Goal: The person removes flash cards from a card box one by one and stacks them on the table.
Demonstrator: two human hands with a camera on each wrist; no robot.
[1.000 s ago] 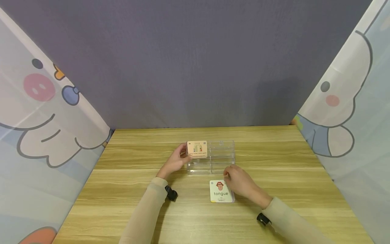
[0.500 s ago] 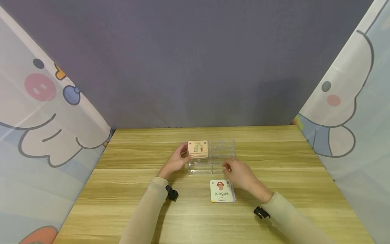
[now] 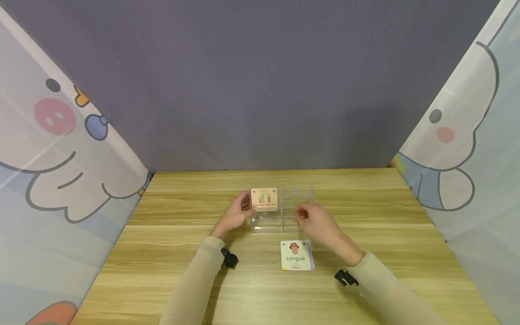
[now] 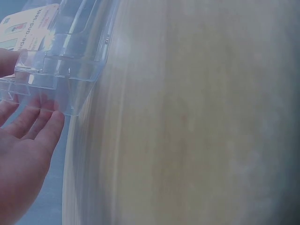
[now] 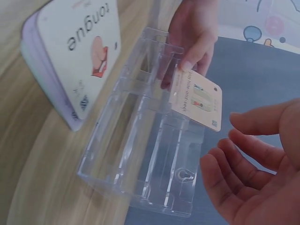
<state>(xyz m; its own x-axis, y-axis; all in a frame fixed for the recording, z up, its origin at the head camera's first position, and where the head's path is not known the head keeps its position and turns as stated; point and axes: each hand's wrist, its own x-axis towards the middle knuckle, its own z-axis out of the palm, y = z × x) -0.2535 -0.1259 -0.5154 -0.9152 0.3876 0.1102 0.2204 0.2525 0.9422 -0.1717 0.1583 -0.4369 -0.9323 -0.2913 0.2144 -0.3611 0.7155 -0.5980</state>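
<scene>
A clear plastic card rack [image 3: 282, 222] with tiered compartments stands on the table. In its upper left compartment sits a cream card stack [image 3: 264, 199] printed with a "hide-and-seek" picture. My left hand [image 3: 235, 213] grips the rack's left end, thumb in front and fingers behind, as the left wrist view shows. Over the rack's right side hovers my right hand [image 3: 318, 222], its fingers loosely bent with nothing between them; the right wrist view shows thumb and fingertips apart. A stack of white "tongue" cards [image 3: 297, 255] lies flat in front of the rack.
The wooden table [image 3: 170, 271] ends at a dark grey backdrop [image 3: 260, 90]. Printed cartoon curtains [image 3: 61, 180] flank both sides. Each wrist bears a small black camera mount.
My right hand has moved up and away from the "tongue" card stack to above the rack's right side. My left hand and the rack stay in place.
</scene>
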